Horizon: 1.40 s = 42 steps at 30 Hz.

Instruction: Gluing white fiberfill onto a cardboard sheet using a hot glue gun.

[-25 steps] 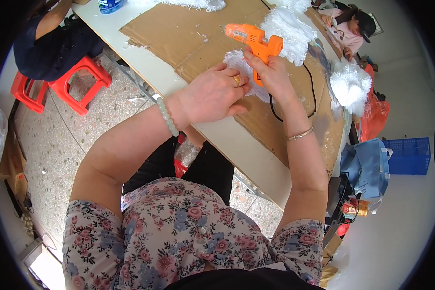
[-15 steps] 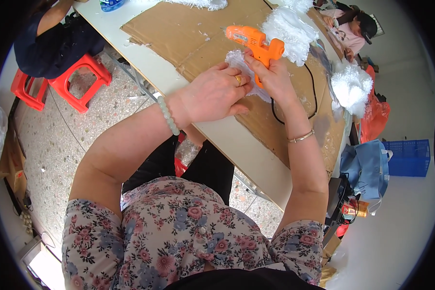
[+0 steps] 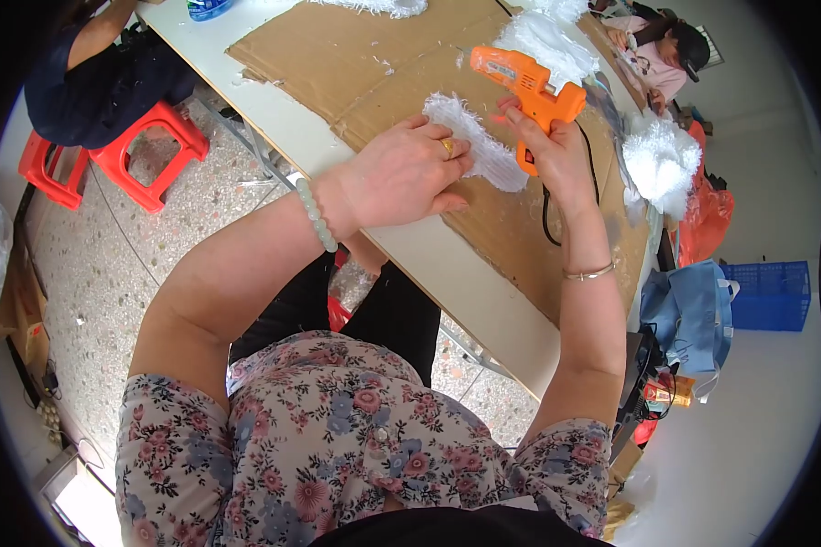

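Gripping the handle of an orange hot-glue gun (image 3: 524, 82), the right hand (image 3: 566, 159) is curling its fingers around the plastic, while the left hand (image 3: 406, 173) is lying palm down, fingers close together, over one side of a frayed white fabric piece (image 3: 488, 155); whether those fingertips are pinching it or only resting, I cannot tell. Taking that fabric as the clock's centre, the gun is hovering at one o'clock, its nozzle pointing toward ten, its handle's lower end overlapping the cloth in view, contact unclear. By its looks, the gun is offering a stiff, moderately light body, best held at the handle, since the nozzle may be hot. The fabric is looking light, limp and prone to shedding threads; its uncovered end toward five o'clock is offering the clearest hold, as the left fingers are covering the nine o'clock side. Around these, a white-topped table (image 3: 429, 251) is supporting a brown cardboard sheet (image 3: 383, 91), which is bearing the fabric, and red plastic stools (image 3: 192, 141) are standing at nine o'clock. Fluffy white bundles (image 3: 661, 164) are resting at one and three, the nearer one crowding the gun's barrel. A blue bottle (image 3: 210, 7) is showing at ten, and a black cable (image 3: 546, 214) is looping near the right wrist at four, possibly snagging.
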Each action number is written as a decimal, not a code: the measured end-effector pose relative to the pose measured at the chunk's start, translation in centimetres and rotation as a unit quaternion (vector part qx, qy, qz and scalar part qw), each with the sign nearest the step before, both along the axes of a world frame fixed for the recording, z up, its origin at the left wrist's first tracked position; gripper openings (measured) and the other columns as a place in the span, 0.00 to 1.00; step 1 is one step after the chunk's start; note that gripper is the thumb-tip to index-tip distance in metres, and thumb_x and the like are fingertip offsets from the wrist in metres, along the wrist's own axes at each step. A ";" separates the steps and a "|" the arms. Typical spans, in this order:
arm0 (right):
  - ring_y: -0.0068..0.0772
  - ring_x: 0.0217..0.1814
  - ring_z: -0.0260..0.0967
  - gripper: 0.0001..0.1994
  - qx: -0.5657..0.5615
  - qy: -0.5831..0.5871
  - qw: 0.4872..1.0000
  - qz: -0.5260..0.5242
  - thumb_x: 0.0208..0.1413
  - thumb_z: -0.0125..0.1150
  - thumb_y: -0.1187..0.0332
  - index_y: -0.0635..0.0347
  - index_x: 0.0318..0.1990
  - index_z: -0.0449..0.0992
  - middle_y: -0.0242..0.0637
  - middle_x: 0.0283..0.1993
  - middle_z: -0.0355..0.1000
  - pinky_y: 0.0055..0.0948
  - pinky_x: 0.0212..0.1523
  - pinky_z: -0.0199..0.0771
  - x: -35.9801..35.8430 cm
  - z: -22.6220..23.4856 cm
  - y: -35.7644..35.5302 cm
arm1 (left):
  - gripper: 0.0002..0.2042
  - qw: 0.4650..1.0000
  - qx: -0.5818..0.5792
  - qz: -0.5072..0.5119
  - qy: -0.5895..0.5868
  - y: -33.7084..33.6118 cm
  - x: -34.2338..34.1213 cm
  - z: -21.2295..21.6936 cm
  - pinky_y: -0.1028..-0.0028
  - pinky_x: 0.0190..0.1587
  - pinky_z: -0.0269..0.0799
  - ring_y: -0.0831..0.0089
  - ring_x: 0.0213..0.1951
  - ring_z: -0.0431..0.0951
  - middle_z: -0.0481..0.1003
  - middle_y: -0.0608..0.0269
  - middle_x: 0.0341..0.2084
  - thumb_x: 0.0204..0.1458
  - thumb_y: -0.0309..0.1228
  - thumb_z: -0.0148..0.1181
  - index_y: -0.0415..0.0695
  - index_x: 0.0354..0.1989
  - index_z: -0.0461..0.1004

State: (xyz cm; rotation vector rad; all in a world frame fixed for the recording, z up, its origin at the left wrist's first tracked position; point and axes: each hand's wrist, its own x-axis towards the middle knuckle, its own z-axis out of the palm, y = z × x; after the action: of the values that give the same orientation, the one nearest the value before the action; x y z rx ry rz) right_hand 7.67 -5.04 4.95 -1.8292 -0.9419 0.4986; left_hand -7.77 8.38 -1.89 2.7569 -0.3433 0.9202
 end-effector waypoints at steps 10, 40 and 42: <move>0.19 0.39 0.68 0.08 0.031 -0.071 0.996 0.042 0.56 0.55 0.71 0.62 0.41 0.73 0.30 0.38 0.73 0.21 0.41 0.66 -0.9 4.0 -4.5 | 0.20 1.000 0.002 0.005 -0.013 0.0 -0.2 0.0 0.66 0.52 0.64 0.64 0.45 0.71 0.74 0.60 0.41 0.45 0.43 0.60 0.39 0.41 0.72; 0.18 0.23 0.61 0.12 -0.190 -0.204 0.960 0.033 0.54 0.59 0.61 0.61 0.34 0.72 0.27 0.22 0.65 0.22 0.24 0.61 -0.2 0.4 -2.4 | 0.15 0.999 0.023 0.002 0.035 -0.7 -1.5 1.3 0.70 0.43 0.66 0.68 0.37 0.72 0.73 0.61 0.25 0.45 0.42 0.60 0.40 0.31 0.75; 0.18 0.23 0.61 0.12 -0.181 -0.200 0.962 0.036 0.54 0.59 0.61 0.62 0.33 0.71 0.27 0.22 0.65 0.23 0.24 0.62 -0.2 0.4 -2.4 | 0.16 0.999 0.026 0.005 0.023 -0.9 -1.7 1.2 0.70 0.43 0.66 0.68 0.37 0.72 0.74 0.61 0.27 0.44 0.41 0.61 0.40 0.31 0.75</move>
State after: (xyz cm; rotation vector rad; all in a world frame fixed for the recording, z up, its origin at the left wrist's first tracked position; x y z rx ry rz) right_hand 7.43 -7.41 5.35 -2.2868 -1.2560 0.3668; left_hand -9.44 7.52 -0.69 2.8255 -0.3510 0.8606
